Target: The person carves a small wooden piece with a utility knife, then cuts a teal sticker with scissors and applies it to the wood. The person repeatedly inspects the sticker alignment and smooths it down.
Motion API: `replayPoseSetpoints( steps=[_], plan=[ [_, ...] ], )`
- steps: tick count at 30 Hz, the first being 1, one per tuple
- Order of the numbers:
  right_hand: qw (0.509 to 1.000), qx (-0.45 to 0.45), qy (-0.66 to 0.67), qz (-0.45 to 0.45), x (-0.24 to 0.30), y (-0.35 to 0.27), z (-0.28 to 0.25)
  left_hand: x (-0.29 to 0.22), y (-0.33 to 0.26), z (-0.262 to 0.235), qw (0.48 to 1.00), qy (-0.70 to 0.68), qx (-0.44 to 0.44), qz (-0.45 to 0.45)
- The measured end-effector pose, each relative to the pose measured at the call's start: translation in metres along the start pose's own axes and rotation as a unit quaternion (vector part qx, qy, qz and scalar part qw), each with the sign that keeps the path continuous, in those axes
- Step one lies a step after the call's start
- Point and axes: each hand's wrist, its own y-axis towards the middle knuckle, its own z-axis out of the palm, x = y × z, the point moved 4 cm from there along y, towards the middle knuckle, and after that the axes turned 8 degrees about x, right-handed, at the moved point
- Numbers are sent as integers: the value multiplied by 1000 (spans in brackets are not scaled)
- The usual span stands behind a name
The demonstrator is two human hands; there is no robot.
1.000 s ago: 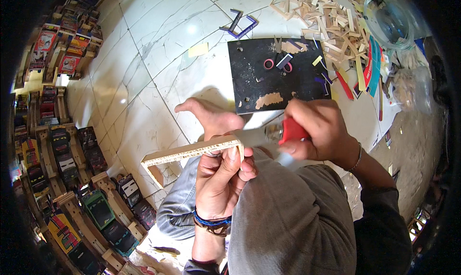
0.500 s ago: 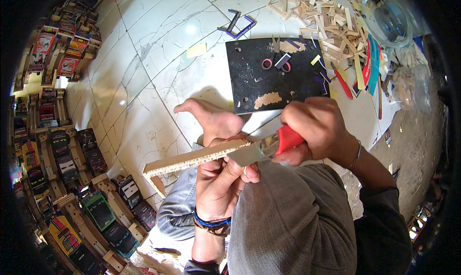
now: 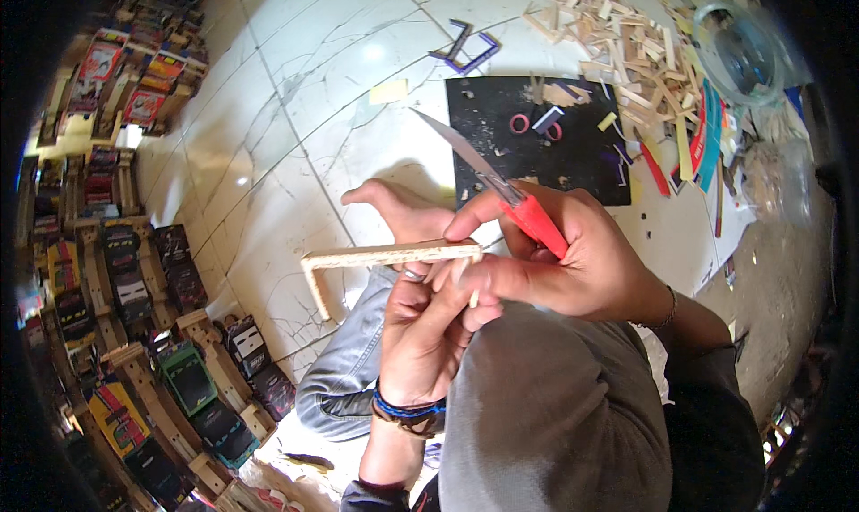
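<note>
My left hand [image 3: 420,333] is closed under a thin wooden strip [image 3: 376,256] that has a shorter piece set at an angle on its left end. A small pale piece [image 3: 474,293] stands at the strip's right end, between both hands. My right hand [image 3: 586,262] keeps a knife [image 3: 537,223] by its red handle, the blade pointing up and left, away from the wood. Its forefinger and thumb also touch the strip's right end. Both hands are above my raised knee [image 3: 555,378].
A worn black board [image 3: 573,181] lies ahead with pink-handled scissors [image 3: 519,125] on it. Beyond are a heap of wood offcuts [image 3: 617,47], purple-and-black angled pieces [image 3: 479,56] and a clear basin [image 3: 738,51]. Wooden toy vehicles [image 3: 188,382] crowd the left. My bare foot [image 3: 403,212] rests in front.
The knife blade has swung off the wooden strip and now points up and left. My right fingers have come onto the strip's right end. The strip has turned more level.
</note>
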Motion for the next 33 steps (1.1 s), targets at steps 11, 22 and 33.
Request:
replayPoseSetpoints(
  steps=[11, 22, 33],
  plan=[
    [988, -48, 124, 73, -20, 13, 4, -10, 5, -10, 972, 226, -13, 65],
    [993, -12, -55, 100, -12, 13, -11, -69, -19, -15, 982, 113, 10, 153],
    [859, -35, -459, -223, 0, 24, 13, -64, -24, -8, 975, 79, -49, 200]
  ],
)
